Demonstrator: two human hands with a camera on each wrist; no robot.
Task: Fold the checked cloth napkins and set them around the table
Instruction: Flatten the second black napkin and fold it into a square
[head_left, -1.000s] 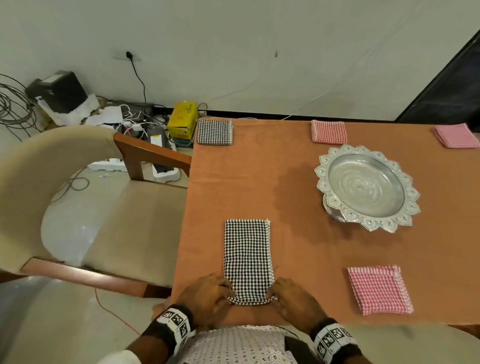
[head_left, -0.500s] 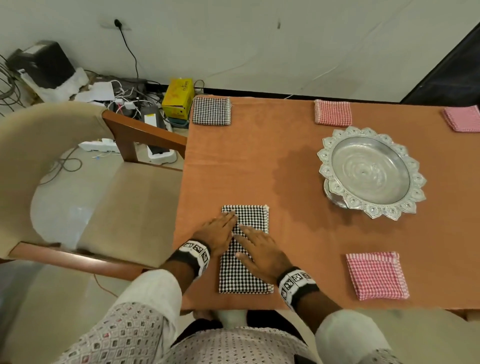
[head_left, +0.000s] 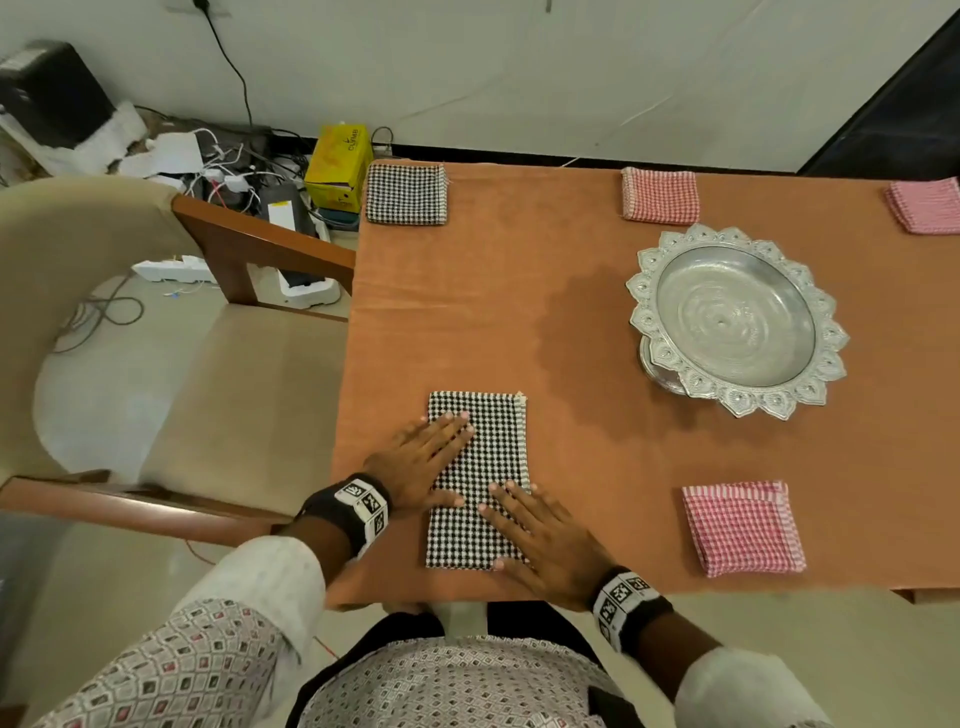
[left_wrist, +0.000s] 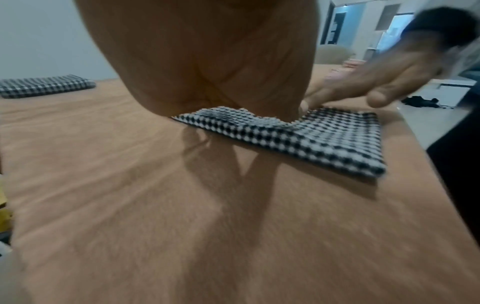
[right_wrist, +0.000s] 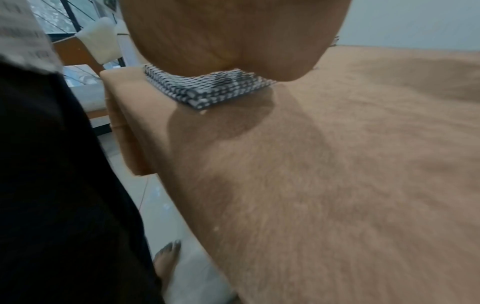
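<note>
**Napkins nearly all set as last black check is pressed flat**

Napkins ring the orange-covered table (head_left: 545, 291), largest thing in view, with a pale armchair (head_left: 171, 364) drawn up at its left side and an ornate silver tray (head_left: 737, 322) standing toward the right. Four folded squares already lie at its edges: a black-checked napkin at the far corner (head_left: 406, 194), a red-checked napkin at the far edge (head_left: 660, 196), a pink one at the far right (head_left: 927, 205) and a red-checked napkin at the near edge (head_left: 743, 527).

The long black-checked napkin (head_left: 475, 478) lies near the table's front left corner, folded to a narrow strip and apparently awaiting one more fold to match the squares.

The left hand (head_left: 421, 465) lies flat on the strip's left side, its fingers (head_left: 452, 428) straight and spread, gripping nothing. The right hand (head_left: 540, 535) presses the lower right portion likewise, fingers (head_left: 501, 501) extended, nothing pinched.

The risks, as judged from here: the strip sits close to the table's front edge, so a sweeping palm could drag it off or skew it. The left wrist view shows the layers rippling under the palm, and a fold made over that bulge would likely come out crooked or thicker than its neighbours.
</note>
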